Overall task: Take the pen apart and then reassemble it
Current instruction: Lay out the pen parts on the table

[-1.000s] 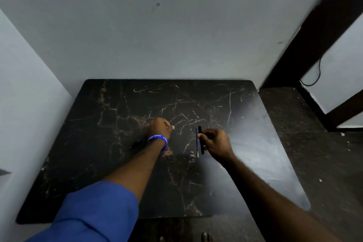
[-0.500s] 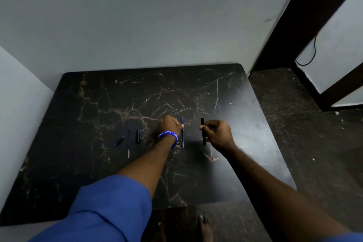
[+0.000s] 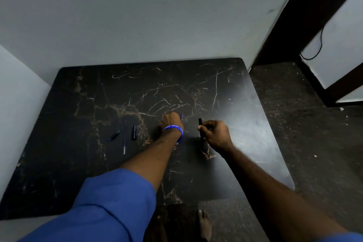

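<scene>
black barrel [image 3: 200, 130] in right hand [image 3: 215, 136], perhaps refill [image 3: 181, 116] in left hand [image 3: 171, 122]; three parts lying.

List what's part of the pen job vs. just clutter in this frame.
Job:
left hand holding thin blue part
right hand holding black barrel
small blue piece, thin refill rod, black cap, all on the table

Not job:
blue wristband
wall cable
</scene>
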